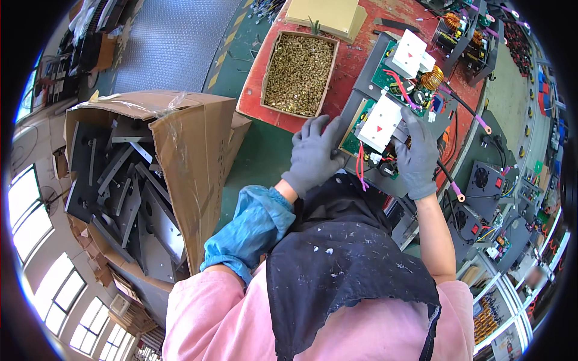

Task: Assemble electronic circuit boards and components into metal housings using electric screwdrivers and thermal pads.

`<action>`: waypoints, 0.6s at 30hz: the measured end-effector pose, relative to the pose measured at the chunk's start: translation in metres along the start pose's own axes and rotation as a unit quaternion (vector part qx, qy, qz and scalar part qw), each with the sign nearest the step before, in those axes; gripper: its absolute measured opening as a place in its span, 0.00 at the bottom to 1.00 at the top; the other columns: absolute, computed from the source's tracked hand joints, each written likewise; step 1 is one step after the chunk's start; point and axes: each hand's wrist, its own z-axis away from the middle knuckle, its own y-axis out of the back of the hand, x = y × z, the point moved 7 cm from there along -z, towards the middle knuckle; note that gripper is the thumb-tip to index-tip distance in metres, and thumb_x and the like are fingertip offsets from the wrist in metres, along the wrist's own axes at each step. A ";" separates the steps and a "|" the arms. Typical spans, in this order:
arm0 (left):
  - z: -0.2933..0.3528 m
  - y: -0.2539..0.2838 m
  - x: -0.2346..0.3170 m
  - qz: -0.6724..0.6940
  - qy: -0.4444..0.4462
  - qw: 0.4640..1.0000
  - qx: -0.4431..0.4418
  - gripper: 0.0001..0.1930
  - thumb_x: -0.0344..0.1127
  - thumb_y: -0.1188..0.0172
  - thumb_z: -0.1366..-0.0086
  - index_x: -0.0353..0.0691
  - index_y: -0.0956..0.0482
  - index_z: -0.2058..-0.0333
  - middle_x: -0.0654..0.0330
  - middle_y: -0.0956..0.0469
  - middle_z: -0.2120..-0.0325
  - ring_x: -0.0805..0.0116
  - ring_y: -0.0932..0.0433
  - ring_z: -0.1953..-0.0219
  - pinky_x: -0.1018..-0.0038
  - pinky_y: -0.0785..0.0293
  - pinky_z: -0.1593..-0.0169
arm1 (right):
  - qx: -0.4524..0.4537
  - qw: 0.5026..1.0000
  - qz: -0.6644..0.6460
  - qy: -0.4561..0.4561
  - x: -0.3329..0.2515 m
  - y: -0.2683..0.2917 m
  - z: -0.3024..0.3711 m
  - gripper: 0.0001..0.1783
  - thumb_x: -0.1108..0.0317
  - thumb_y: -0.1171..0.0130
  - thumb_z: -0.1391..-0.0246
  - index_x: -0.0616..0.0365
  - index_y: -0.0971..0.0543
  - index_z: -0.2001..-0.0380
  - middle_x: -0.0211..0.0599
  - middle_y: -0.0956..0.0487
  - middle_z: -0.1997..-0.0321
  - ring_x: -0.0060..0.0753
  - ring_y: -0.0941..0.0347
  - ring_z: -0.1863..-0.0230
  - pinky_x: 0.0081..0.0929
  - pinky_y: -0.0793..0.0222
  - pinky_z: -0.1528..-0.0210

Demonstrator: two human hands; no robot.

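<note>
A dark metal chassis panel (360, 91) lies at an angle on the bench. Two green circuit boards are on it, the farther board (384, 74) and the nearer board (349, 143), each topped by a white plate with a red mark. My left hand (314, 155), in a grey glove, rests at the panel's left edge with its fingers stretched out. At the right side of the nearer white plate (380, 123), my gloved right hand (416, 157) grips the nearer board's side; its fingertips are partly hidden. Red wires (361, 165) stick out near the plate's lower end.
A shallow box of small brass-coloured fasteners (299, 75) stands on the red bench top (253, 96). Behind it are stacked yellowish sheets (325, 17). To my left is a large carton (198, 162) of dark metal panels. Black cables with ring lugs (484, 125) and finished units (484, 178) lie rightward.
</note>
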 end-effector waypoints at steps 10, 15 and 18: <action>0.001 -0.019 -0.001 -0.014 -0.023 1.000 0.006 0.41 0.46 0.33 0.53 0.52 0.38 0.39 0.50 0.37 0.44 0.47 0.42 0.39 0.51 0.47 0.41 | -0.025 1.000 0.005 0.002 -0.001 -0.009 -0.002 0.31 0.70 0.39 0.57 0.49 0.29 0.44 0.41 0.25 0.64 0.47 0.29 0.66 0.38 0.34 0.63; 0.002 -0.020 -0.001 -0.009 -0.026 1.000 0.002 0.40 0.47 0.34 0.52 0.53 0.37 0.39 0.52 0.36 0.44 0.47 0.41 0.39 0.52 0.48 0.40 | -0.014 1.000 0.011 0.013 -0.004 -0.009 -0.002 0.31 0.71 0.38 0.57 0.50 0.29 0.45 0.41 0.25 0.63 0.48 0.29 0.65 0.39 0.33 0.62; 0.002 -0.018 0.000 -0.009 -0.036 0.999 0.009 0.39 0.47 0.34 0.52 0.53 0.37 0.39 0.52 0.35 0.44 0.47 0.40 0.40 0.52 0.47 0.41 | -0.018 1.000 0.002 0.011 -0.004 -0.010 -0.003 0.32 0.71 0.38 0.57 0.50 0.29 0.44 0.41 0.25 0.63 0.48 0.29 0.65 0.39 0.33 0.61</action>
